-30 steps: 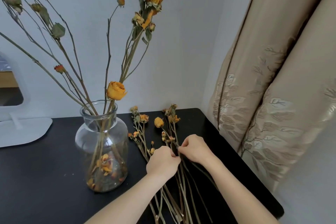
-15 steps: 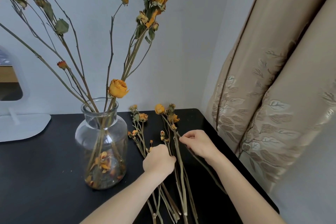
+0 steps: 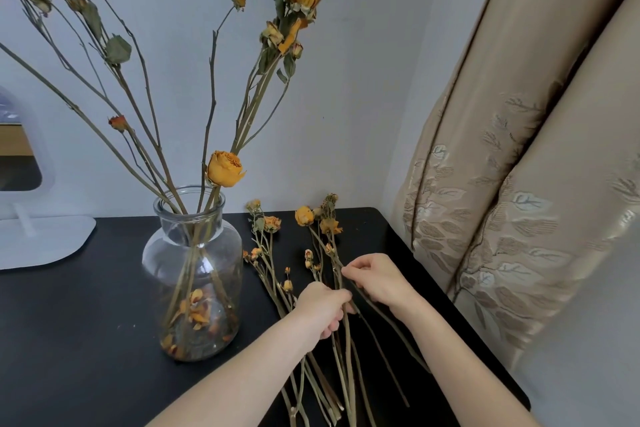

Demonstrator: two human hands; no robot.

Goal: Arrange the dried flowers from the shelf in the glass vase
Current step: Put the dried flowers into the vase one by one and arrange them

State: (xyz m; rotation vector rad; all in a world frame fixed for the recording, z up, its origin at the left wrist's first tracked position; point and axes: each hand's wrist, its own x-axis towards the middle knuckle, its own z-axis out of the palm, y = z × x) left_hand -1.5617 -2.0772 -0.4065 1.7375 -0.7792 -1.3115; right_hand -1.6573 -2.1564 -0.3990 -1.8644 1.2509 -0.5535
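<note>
A clear glass vase (image 3: 192, 274) stands on the black shelf top (image 3: 76, 322) and holds several long dried stems with orange and pink blooms. To its right lies a loose bunch of dried flowers (image 3: 270, 246) on the surface. My left hand (image 3: 323, 305) grips one or more stems of the right-hand group, whose orange heads (image 3: 304, 216) point toward the wall. My right hand (image 3: 375, 279) pinches a thin stem just beyond the left hand. Fallen petals lie in the vase bottom.
A white stand with a mirror (image 3: 31, 218) sits at the back left. A beige embroidered curtain (image 3: 519, 184) hangs close along the right edge of the shelf. The grey wall is directly behind the vase.
The right-hand group of stems has shifted toward the wall and straightened. My left hand has closed round these stems, and my right hand has moved slightly away from me along them.
</note>
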